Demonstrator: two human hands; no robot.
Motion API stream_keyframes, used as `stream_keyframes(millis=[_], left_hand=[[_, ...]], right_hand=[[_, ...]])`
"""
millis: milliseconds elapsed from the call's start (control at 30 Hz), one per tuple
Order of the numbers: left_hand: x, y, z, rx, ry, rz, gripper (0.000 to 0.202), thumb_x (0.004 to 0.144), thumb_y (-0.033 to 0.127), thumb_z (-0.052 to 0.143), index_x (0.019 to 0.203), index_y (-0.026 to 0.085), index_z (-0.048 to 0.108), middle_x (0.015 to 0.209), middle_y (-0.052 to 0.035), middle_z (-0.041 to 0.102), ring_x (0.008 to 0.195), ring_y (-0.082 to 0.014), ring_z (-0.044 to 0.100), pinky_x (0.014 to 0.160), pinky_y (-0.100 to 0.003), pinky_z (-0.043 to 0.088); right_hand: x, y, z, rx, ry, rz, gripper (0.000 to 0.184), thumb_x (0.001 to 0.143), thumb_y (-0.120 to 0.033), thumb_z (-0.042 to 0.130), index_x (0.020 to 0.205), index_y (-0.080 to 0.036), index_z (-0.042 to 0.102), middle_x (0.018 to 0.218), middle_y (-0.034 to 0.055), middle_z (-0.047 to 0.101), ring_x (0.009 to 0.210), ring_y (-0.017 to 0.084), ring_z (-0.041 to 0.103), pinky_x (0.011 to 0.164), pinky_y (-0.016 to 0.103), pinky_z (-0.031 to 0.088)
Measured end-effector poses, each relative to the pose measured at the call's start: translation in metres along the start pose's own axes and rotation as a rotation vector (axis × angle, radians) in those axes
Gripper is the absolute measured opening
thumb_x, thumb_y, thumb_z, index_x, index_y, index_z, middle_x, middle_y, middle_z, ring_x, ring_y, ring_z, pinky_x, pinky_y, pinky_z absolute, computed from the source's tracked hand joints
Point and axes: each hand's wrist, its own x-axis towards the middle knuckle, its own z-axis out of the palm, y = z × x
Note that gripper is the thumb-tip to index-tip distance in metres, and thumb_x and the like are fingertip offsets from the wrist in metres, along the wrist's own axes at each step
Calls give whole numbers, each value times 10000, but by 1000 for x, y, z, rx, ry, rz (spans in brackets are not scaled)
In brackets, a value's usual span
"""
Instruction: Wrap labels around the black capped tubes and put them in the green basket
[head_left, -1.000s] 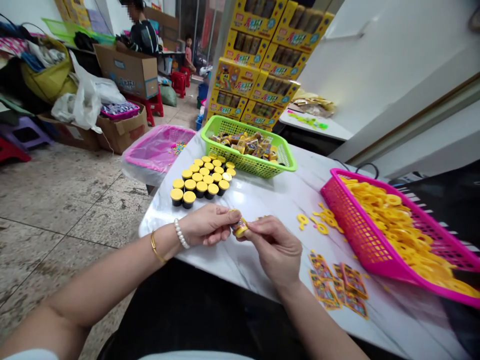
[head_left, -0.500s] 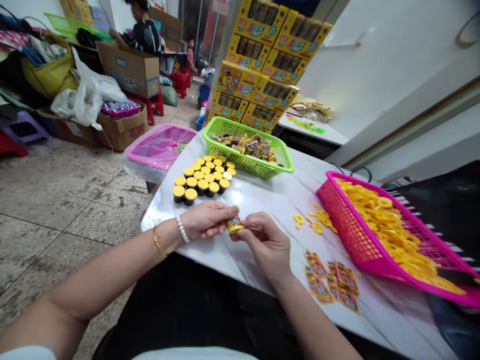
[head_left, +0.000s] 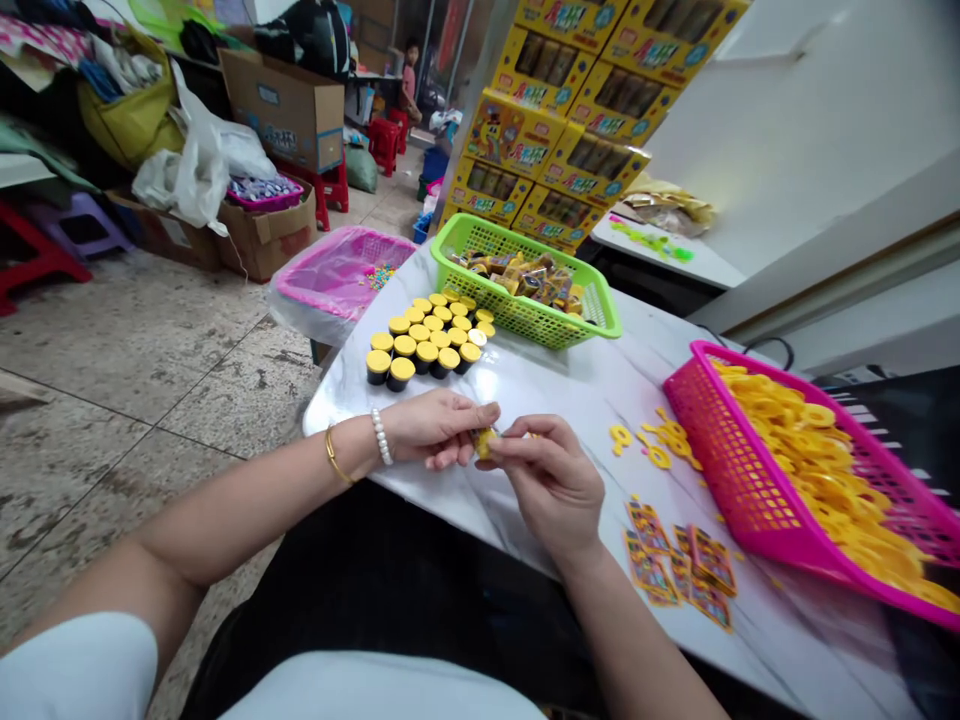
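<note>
Between my hands is a small cup (head_left: 484,442) with a yellow end, mostly hidden by fingers. My left hand (head_left: 441,428), with a pearl bracelet and a gold bangle at the wrist, pinches it between thumb and fingers. My right hand (head_left: 556,478) has its thumb and fingertips closed at the cup's right side. Left of and beyond my hands stand several black cups with yellow lids (head_left: 427,351), upright in rows. To the right lie flat printed cards (head_left: 681,562) in small stacks and some loose yellow plastic rings with handles (head_left: 658,457).
A green basket (head_left: 525,318) of wrapped cups sits at the table's far edge, with stacked yellow boxes (head_left: 555,130) behind. On the right a pink basket (head_left: 731,470) holds many yellow rings. A plastic-lined pink basket (head_left: 322,290) stands beyond the left corner of the white table (head_left: 547,385).
The view has shifted, so most things sit farther right. The cup has turned in my fingers and its printed side shows less. My right fingers have moved up along it.
</note>
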Motion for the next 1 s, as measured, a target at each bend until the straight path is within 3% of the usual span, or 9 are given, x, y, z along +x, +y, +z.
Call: stream_keyframes(millis=[133, 233, 333, 467, 600, 767, 933, 1000], left_hand=[[-8, -1, 5, 25, 62, -3, 475, 820, 606, 692, 765, 144, 596, 437, 44, 577, 256, -57, 416, 282, -162, 265], [-13, -6, 12, 26, 178, -9, 568, 803, 689, 644, 698, 134, 587, 412, 43, 546, 248, -50, 399, 283, -166, 247], [-19, -12, 20, -90, 191, 0, 618, 805, 734, 596, 673, 130, 589, 434, 21, 570, 260, -61, 426, 287, -178, 274], [-23, -20, 28, -276, 132, 13, 533, 845, 584, 672, 616, 108, 598, 463, 5, 593, 268, -49, 431, 289, -172, 283], [-22, -29, 32, -365, 163, 52, 522, 817, 479, 742, 496, 112, 555, 346, 42, 449, 246, -25, 344, 277, -150, 220], [-17, -43, 35, -354, 148, 45, 641, 707, 694, 731, 448, 148, 516, 279, 51, 359, 212, -36, 258, 251, -174, 175], [-16, -51, 43, -368, 186, 65, 708, 573, 822, 716, 442, 167, 482, 270, 59, 324, 207, -39, 231, 243, -190, 162], [-18, -51, 45, -401, 193, 89, 705, 550, 821, 730, 477, 153, 513, 301, 49, 375, 219, -38, 257, 251, -192, 196]], right_hand=[[0, -4, 1, 99, 46, 75, 122, 889, -207, 698, 952, -281, 771, 963, -5, 566, 650, 99, 698, 558, 274, 662], [-3, -8, -2, -83, -34, 12, 222, 869, -210, 722, 1067, -300, 769, 1014, 24, 613, 748, 127, 702, 653, 292, 656], [-7, -10, -5, -247, -40, -69, 233, 819, -172, 771, 1013, -297, 796, 962, 44, 649, 817, 157, 678, 657, 276, 630], [-12, -12, -2, -91, 36, 3, 186, 812, -172, 774, 955, -289, 797, 939, 37, 631, 785, 159, 669, 605, 283, 645], [-12, -15, 6, 1, 102, 17, 176, 829, -149, 744, 904, -301, 794, 914, 17, 623, 753, 138, 669, 606, 268, 658], [-10, -16, 9, -60, 73, 10, 221, 851, -145, 707, 974, -316, 773, 996, 40, 646, 833, 175, 705, 620, 275, 659], [-12, -21, 9, -104, -21, -37, 228, 869, -167, 664, 925, -375, 741, 940, 19, 635, 647, 178, 704, 509, 296, 641], [-8, -20, 7, -95, -49, -47, 211, 865, -203, 668, 930, -392, 734, 918, 16, 638, 603, 192, 701, 467, 312, 636]])
